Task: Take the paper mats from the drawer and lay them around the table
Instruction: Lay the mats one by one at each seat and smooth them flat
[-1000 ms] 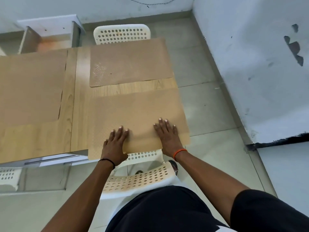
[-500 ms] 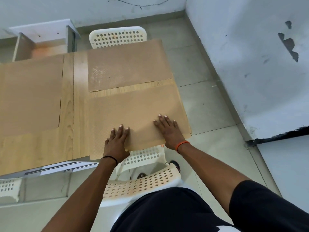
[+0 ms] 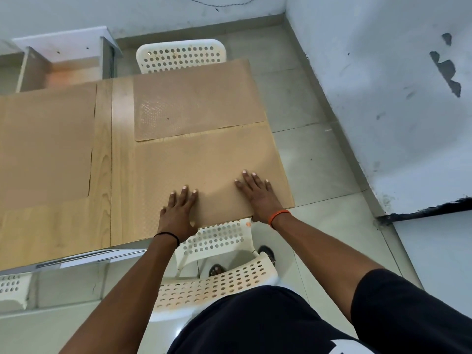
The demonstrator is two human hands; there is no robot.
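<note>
Head view looks down on a wooden worktop (image 3: 102, 221) with paper mats laid on it. Step in hand, as a judgement: placing and squaring the near right mat (image 3: 204, 169) at the near right seat. Left hand (image 3: 178, 213) lies flat, fingers straight and spread, pressing the mat's near edge; nothing gripped. Right hand (image 3: 258, 198) also flat and released, fingers straight on the mat near its near right corner, wrist past the edge. Both forearms reach forward over a white perforated chair (image 3: 219, 284) tucked at the near side.

The mat's near edge overhangs the worktop, above the chair seat, and its right edge seems to run past the worktop too. Far right mat (image 3: 194, 103) lies just beyond it, edges nearly touching, in front of a second white chair (image 3: 181, 56). Left mat (image 3: 46, 144) covers the far left area, partly out of frame.

Next move likely calls for sliding the mat farther onto the worktop with flat palms, keeping it parallel to the edge, then lifting both hands off. Drawer not identifiable here; whether more mats remain cannot be told.
</note>
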